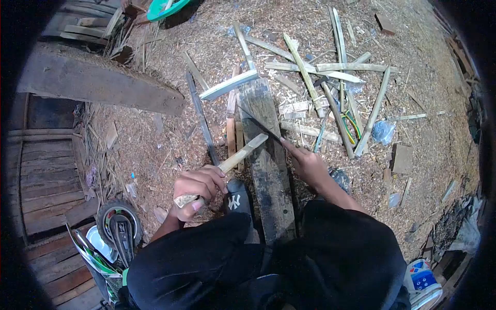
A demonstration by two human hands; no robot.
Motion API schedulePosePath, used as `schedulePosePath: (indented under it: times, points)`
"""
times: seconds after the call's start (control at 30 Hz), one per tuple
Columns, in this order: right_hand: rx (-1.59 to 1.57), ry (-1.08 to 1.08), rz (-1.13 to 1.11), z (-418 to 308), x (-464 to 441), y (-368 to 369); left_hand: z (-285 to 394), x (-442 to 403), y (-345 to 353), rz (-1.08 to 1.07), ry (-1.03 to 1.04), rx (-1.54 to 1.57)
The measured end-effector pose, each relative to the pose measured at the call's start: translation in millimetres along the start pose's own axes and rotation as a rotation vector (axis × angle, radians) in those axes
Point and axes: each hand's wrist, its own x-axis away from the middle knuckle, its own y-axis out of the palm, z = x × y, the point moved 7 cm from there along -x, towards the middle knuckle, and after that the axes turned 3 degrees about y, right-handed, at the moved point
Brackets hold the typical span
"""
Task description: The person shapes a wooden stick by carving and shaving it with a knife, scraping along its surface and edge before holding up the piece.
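Observation:
My left hand (pixel 199 188) is closed round a pale wooden stick (pixel 243 153), which slants up to the right over a worn plank (pixel 271 175) between my legs. My right hand (pixel 308 166) is closed on a dark, thin knife (pixel 261 125), its blade pointing up and left across the plank. The stick's far end lies close to the blade; whether they touch is hard to tell. Another whitish wood piece (pixel 229 85) rests across the plank's far end.
Several cut sticks (pixel 338 67) lie on the chip-covered ground ahead and to the right. A thick beam (pixel 103 80) juts in from the left. A wheel (pixel 119 225) stands at lower left, a green basin (pixel 168 9) at the top, a wood block (pixel 401 158) at right.

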Motion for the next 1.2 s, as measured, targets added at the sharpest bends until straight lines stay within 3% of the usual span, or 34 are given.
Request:
schedulePosePath:
  times: [0.13,0.2,0.3,0.4,0.47,0.67,0.77,0.93,1.2]
  points:
    - [-0.035,0.061,-0.01,-2,3,4,-9,-4,1,0.244,-0.125,0.098]
    - [-0.129,0.043,0.045,1,5,7,-11,-11,-7,0.389,0.014,0.285]
    - [-0.192,0.069,-0.011,6,5,10,-3,-27,-8,0.37,0.102,0.396]
    - [-0.282,0.183,-0.072,10,6,13,-2,-23,-2,0.315,0.068,0.32]
    - [-0.285,0.011,0.107,0,11,5,-6,-18,1,0.291,0.025,0.29]
    - [-0.215,-0.089,0.163,2,10,21,-12,0,-4,0.425,0.091,0.266]
    - [-0.355,-0.008,0.216,-7,14,9,-16,10,-8,0.496,0.079,0.301]
    - [-0.232,-0.006,0.003,-2,14,25,-16,15,-11,0.507,0.131,0.279]
    - [-0.166,-0.051,0.054,-11,17,15,-14,14,-8,0.495,0.128,0.254]
